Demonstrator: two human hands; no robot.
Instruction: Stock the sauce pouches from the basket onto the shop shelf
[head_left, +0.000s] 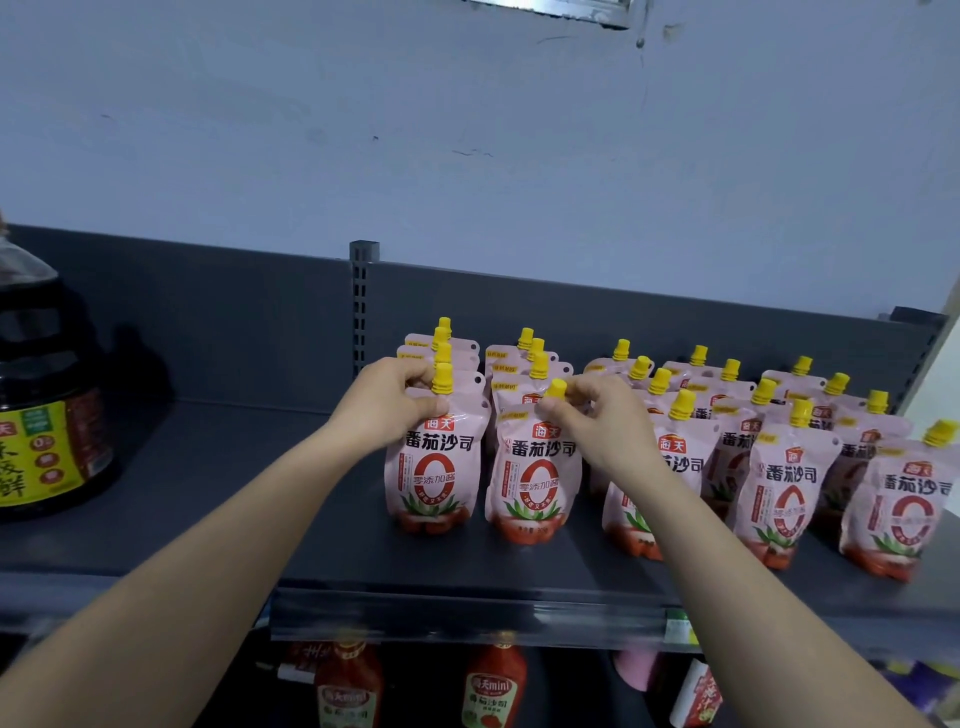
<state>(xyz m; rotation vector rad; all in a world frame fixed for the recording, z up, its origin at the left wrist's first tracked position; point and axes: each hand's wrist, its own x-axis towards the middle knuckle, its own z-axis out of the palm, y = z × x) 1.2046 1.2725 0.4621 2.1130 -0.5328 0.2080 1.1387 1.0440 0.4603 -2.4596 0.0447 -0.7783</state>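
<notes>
Two front pouches (434, 467) near the shelf's (208, 519) front edge are held by their tops, left hand (387, 402) gripping one, right hand (597, 415) pinching the other's cap (557, 388), likely straightening them label-out.

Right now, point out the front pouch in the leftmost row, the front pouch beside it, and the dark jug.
leftmost front pouch (435, 470): head view, middle of its label.
second front pouch (537, 480): head view, middle of its label.
dark jug (36, 457): head view, yellow label.

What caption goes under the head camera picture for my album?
Left hand and right hand grip front sauce pouches on the grey shelf.
</notes>
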